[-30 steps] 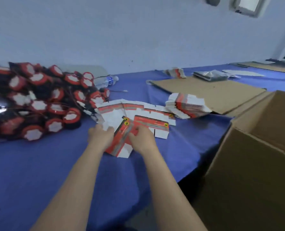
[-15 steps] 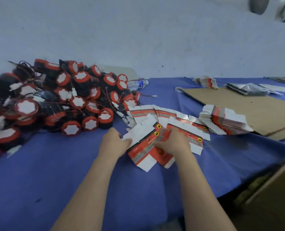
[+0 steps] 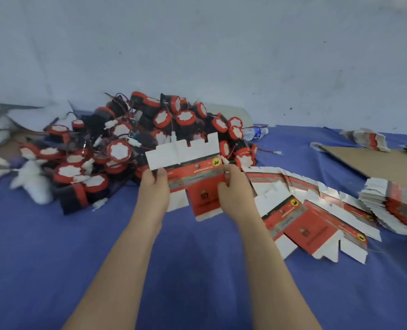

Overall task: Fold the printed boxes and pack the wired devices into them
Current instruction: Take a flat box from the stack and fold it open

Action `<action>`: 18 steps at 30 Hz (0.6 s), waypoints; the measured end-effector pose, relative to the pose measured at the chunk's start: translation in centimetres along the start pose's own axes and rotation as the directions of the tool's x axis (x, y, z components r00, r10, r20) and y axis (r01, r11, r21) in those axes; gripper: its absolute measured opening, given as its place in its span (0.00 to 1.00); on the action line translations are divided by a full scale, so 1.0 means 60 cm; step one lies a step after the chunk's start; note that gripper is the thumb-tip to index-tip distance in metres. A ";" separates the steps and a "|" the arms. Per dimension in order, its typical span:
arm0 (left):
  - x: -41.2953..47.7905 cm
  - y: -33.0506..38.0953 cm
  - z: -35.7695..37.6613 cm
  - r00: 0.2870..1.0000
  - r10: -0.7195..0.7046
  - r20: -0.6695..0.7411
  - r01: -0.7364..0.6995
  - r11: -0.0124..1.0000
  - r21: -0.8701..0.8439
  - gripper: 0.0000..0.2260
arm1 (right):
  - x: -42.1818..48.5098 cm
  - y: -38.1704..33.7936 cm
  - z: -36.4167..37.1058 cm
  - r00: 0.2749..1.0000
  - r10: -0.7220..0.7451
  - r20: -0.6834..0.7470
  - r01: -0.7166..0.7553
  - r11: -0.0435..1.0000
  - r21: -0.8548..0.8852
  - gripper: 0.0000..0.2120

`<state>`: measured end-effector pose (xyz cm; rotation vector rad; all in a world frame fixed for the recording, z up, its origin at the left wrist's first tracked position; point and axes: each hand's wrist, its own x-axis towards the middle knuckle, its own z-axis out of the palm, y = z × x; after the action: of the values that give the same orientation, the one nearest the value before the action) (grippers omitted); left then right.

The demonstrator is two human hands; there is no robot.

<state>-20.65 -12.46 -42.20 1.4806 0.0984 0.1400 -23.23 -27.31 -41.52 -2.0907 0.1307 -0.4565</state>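
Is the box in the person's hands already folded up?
No, the box is a flat sheet gripped at its sides by the left hand and right hand.

Small packing workshop: blue-covered desk against a bare pale wall, bulk heap of identical red-and-black wired devices, stacked flat printed box blanks, corrugated cardboard sheet at right.

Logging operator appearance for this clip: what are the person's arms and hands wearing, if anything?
The left forearm and right forearm are bare down to the frame's lower edge; no sleeves show. The left hand and right hand are ungloved, with no watch, bracelet or band at either wrist. No rings show, though fingers are partly hidden.
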 end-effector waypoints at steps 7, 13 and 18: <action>0.010 -0.018 -0.035 0.982 0.058 -0.183 -0.054 0.998 0.027 0.27 | -0.028 -0.008 0.122 1.000 -0.022 -0.022 0.028 0.948 0.316 0.07; 0.006 -0.030 -0.031 0.950 0.112 -0.291 -0.124 0.992 -0.020 0.22 | -0.049 -0.007 0.137 0.992 -0.077 -0.101 0.103 0.955 0.277 0.15; 0.004 -0.031 -0.032 0.937 0.106 -0.333 -0.137 0.988 -0.069 0.19 | -0.054 0.000 0.144 0.987 -0.117 -0.107 0.139 0.964 0.225 0.23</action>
<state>-20.63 -10.68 -44.21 1.3613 0.2674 0.4873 -23.00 -19.55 -46.49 -1.8552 -0.0048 -0.6183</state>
